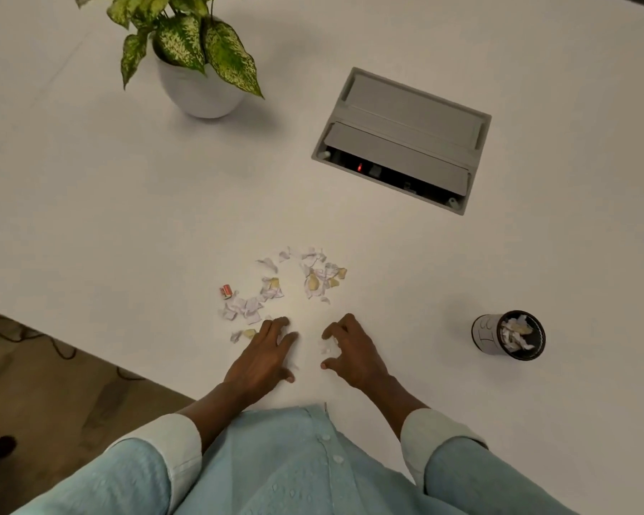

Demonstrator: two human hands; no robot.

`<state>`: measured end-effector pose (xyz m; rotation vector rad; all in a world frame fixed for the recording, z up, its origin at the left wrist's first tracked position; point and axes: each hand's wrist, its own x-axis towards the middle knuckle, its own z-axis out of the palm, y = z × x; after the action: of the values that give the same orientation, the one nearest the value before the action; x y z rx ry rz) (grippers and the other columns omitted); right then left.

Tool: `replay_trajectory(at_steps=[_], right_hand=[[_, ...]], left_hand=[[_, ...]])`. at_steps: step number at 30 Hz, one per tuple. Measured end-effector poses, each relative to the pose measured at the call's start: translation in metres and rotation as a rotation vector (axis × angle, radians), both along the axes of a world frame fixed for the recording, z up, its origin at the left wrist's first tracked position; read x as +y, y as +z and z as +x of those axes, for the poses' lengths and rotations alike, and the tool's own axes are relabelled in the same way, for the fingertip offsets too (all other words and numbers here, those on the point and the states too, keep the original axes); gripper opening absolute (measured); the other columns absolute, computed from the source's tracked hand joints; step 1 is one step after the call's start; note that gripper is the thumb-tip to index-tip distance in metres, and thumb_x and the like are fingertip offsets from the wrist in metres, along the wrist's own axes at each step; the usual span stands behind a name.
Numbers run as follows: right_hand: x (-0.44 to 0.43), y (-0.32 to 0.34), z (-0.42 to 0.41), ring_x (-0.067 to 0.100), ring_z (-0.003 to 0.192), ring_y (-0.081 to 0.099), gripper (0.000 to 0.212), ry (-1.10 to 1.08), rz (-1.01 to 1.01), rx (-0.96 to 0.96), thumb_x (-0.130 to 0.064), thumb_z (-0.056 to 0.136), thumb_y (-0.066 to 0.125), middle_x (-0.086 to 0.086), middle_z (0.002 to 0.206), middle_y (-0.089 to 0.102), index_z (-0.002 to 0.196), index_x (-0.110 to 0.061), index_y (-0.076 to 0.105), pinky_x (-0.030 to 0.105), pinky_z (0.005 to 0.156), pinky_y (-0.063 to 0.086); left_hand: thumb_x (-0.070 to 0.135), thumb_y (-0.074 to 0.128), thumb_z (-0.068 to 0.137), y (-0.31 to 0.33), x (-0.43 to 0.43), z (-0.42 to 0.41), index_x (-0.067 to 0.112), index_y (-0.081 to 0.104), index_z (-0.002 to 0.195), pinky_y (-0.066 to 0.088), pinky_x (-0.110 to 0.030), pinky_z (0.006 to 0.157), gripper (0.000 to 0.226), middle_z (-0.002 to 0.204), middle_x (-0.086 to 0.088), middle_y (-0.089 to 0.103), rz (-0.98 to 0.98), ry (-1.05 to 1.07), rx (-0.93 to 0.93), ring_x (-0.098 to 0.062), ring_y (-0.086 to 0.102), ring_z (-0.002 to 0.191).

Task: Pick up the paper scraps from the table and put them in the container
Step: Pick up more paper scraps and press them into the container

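Several white and yellowish paper scraps (313, 280) lie scattered on the white table (127, 202), with another cluster (242, 308) to the left. My left hand (264, 354) rests palm down on the table just below that left cluster, fingers apart. My right hand (350, 351) is curled like a claw over a few small white scraps (327, 345) between its thumb and fingers. A black cylindrical container (510, 338) stands to the right of my right hand, with scraps inside it.
A small red and white item (225, 291) lies left of the scraps. A potted plant (198, 72) stands at the back left. A grey cable box (402, 139) is set into the table at the back right. The table edge runs diagonally at the lower left.
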<state>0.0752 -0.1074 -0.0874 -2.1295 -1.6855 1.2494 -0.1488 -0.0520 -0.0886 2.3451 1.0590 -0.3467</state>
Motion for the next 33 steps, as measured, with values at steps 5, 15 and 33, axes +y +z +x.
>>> replay_trajectory(at_steps=[5,15,33], right_hand=[[0.002,-0.003,-0.01,0.02,0.101,0.056,0.016,0.101,0.042,-0.014,-0.021,0.089,0.078,0.001,0.111,0.054,0.103,-0.018,0.07,0.039,0.086,0.055],[-0.006,0.004,-0.003,0.017,0.081,0.069,0.012,-0.161,-0.049,-0.026,-0.004,0.079,0.075,0.001,0.093,0.072,0.083,-0.015,0.08,0.028,0.076,0.057],[-0.072,0.09,0.118,0.018,0.07,0.079,0.015,-1.073,0.178,0.342,-0.003,0.075,0.086,0.0,0.074,0.08,0.076,-0.017,0.081,0.034,0.076,0.063]], left_hand=[[0.016,0.078,0.088,-0.002,-0.004,0.004,0.01,0.064,0.127,0.057,-0.034,0.079,0.042,0.124,-0.011,0.057,0.074,0.016,-0.128,-0.027,0.055,0.112],[-0.012,0.069,0.079,0.009,-0.005,0.033,0.006,0.074,0.092,0.054,-0.04,0.069,0.022,0.095,-0.01,0.068,0.035,0.14,-0.245,-0.031,0.062,0.089],[0.002,0.076,0.087,0.087,-0.002,0.199,0.013,0.078,0.083,0.063,-0.028,0.063,0.012,0.082,0.003,0.074,-0.318,0.598,-0.687,-0.015,0.073,0.065]])
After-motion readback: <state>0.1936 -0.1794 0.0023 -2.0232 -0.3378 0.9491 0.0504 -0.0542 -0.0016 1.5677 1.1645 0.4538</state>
